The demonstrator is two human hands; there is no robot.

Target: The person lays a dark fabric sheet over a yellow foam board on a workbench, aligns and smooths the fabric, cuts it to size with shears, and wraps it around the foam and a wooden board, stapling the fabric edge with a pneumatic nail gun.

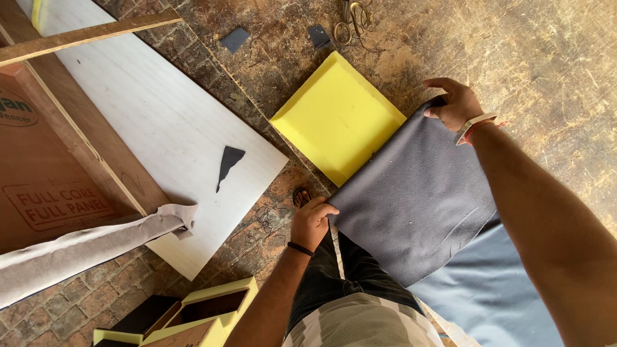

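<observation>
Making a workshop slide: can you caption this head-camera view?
Left hand and right hand grip a dark grey fabric sheet beside a yellow foam square.

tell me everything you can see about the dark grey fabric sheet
The dark grey fabric sheet looks like a soft, matte cloth with faint creases and pale specks. It is stretched fairly flat, its far edge lying over one corner of the yellow foam slab. The left hand pinches one corner and the right hand grips another. Its near end runs over a lighter blue-grey layer.
</observation>
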